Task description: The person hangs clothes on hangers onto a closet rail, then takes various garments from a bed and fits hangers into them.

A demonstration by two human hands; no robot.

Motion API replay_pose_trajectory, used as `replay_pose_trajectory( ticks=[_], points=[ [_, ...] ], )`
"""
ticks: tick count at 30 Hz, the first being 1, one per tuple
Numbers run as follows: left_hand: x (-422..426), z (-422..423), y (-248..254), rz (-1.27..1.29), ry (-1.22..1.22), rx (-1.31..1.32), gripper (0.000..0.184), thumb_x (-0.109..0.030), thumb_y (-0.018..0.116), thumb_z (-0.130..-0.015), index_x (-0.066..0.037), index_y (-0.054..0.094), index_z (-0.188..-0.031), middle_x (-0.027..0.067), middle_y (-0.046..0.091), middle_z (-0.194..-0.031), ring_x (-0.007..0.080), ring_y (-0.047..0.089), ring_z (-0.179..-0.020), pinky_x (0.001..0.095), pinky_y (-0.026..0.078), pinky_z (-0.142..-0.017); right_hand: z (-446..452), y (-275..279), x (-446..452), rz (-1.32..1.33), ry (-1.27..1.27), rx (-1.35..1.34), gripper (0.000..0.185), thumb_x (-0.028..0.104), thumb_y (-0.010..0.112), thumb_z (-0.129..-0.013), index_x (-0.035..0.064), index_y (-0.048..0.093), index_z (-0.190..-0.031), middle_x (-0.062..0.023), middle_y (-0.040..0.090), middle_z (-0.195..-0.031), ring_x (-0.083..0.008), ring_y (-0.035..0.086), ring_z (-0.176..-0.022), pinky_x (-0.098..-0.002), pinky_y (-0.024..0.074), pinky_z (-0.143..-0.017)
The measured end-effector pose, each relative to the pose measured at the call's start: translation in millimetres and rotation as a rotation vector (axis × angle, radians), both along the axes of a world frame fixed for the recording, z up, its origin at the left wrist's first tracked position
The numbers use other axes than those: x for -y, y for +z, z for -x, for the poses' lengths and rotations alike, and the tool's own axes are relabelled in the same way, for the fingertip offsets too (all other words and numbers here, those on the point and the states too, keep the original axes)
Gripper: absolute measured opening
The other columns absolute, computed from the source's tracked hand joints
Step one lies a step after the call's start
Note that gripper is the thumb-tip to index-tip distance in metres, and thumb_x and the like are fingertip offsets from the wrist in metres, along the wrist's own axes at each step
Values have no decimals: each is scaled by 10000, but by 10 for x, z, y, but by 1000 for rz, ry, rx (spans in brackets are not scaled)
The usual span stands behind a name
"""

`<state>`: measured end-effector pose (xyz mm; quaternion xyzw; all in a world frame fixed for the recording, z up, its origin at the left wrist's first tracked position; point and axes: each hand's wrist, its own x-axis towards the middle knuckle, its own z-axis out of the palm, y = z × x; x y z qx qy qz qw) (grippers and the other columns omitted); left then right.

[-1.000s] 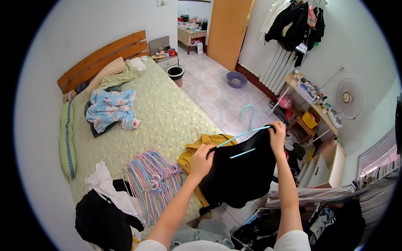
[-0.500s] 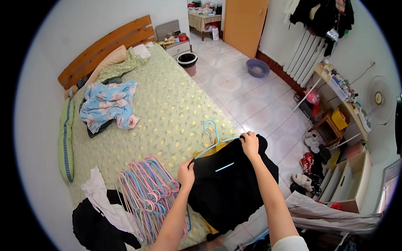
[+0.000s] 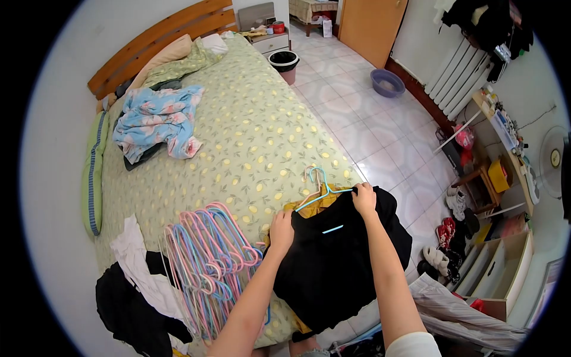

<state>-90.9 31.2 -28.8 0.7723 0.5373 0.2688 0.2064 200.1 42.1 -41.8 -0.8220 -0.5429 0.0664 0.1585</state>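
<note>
A black garment (image 3: 330,268) hangs on a light blue hanger (image 3: 324,197) at the bed's near right edge. My left hand (image 3: 282,229) is closed on the garment at its left shoulder. At the other shoulder, near the hanger's right end, my right hand (image 3: 363,199) pinches the black fabric. Beneath it lies a mustard-yellow garment (image 3: 315,207), mostly covered, with a pale pink hanger hook showing beside the blue one. Left of my left hand is a pile of pink, blue and white hangers (image 3: 214,262).
White (image 3: 140,262) and black clothes (image 3: 128,309) lie at the bed's near left. A blue floral garment (image 3: 157,122) lies farther up the bed (image 3: 250,131). Shoes (image 3: 446,232), a shelf unit (image 3: 505,271), a bin (image 3: 284,65) and a purple basin (image 3: 388,83) stand right of the bed.
Both hands have brought the black garment left and down over the yellow one, its hanger flatter against the bed. The view has turned toward the right.
</note>
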Motion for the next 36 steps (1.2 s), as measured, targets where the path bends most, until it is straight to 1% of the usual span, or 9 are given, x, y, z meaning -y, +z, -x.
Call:
replay_pose_trajectory(
  ticks=[7, 13, 17, 18, 19, 23, 25, 27, 36],
  points=[
    [65, 79, 256, 123, 2, -219, 360, -175, 597, -842, -47, 522, -1171, 164, 537, -1041, 351, 526, -984, 450, 440, -843, 119, 186, 138, -68, 68, -49, 409, 118, 656, -751, 71, 558, -1145, -123, 568, -1133, -301, 518, -1099, -424, 451, -869],
    [184, 279, 549, -84, 16, -200, 406, -242, 607, -839, -68, 510, -1193, 160, 525, -1108, 351, 526, -1019, 459, 439, -854, 673, 652, 480, -195, 206, -171, 403, 68, 624, -760, 32, 534, -1151, -158, 550, -1141, -341, 509, -1087, -413, 436, -913],
    [416, 576, 1000, 222, -105, -99, 312, -209, 579, -845, -43, 549, -1107, 173, 576, -1058, 353, 564, -969, 438, 462, -814, 1357, 1084, 799, -145, 390, -282, 396, 54, 611, -778, 5, 517, -1159, -161, 548, -1116, -338, 515, -1065, -392, 431, -918],
    [455, 686, 1081, 339, -147, -66, 293, -205, 567, -850, -42, 558, -1093, 166, 585, -1045, 345, 568, -968, 434, 464, -813, 1529, 1138, 857, -167, 461, -270, 387, 56, 612, -774, 22, 517, -1147, -159, 549, -1066, -340, 528, -1022, -417, 456, -850],
    [482, 800, 1166, 451, -186, -30, 275, -201, 556, -855, -42, 567, -1080, 159, 594, -1032, 337, 572, -966, 430, 467, -812, 1688, 1207, 904, -168, 533, -332, 383, 42, 607, -777, 30, 523, -1150, -158, 558, -1036, -333, 540, -1010, -407, 463, -834],
    [765, 1414, 1453, 259, -211, 85, 263, -175, 510, -870, -54, 603, -1083, 171, 620, -1048, 326, 597, -970, 418, 482, -796, 2489, 1640, 1110, -100, 625, -513, 292, 22, 593, -794, 22, 569, -1085, -145, 583, -982, -312, 589, -918, -369, 487, -797],
    [926, 1796, 1692, 285, -214, 101, 292, -159, 483, -870, -41, 582, -1118, 173, 610, -1069, 342, 584, -989, 421, 474, -818, 2957, 1688, 1203, -148, 661, -564, 241, 8, 588, -800, 9, 590, -1042, -150, 598, -972, -295, 614, -886, -354, 498, -767],
    [1097, 2195, 1776, 355, -149, 83, 269, -158, 488, -865, -36, 591, -1082, 174, 610, -1039, 347, 586, -973, 419, 476, -811, 3426, 1706, 1323, -83, 660, -635, 238, 11, 586, -807, 11, 590, -1045, -155, 605, -986, -289, 622, -890, -350, 497, -756],
    [1947, 4019, 2037, 188, 161, 85, 227, -178, 519, -854, -51, 597, -1025, 133, 609, -957, 337, 594, -875, 429, 481, -731, 5395, 1880, 1675, -24, 915, -632, 263, 38, 575, -834, 22, 568, -1097, -138, 617, -1001, -266, 629, -884, -360, 491, -719]
  ],
)
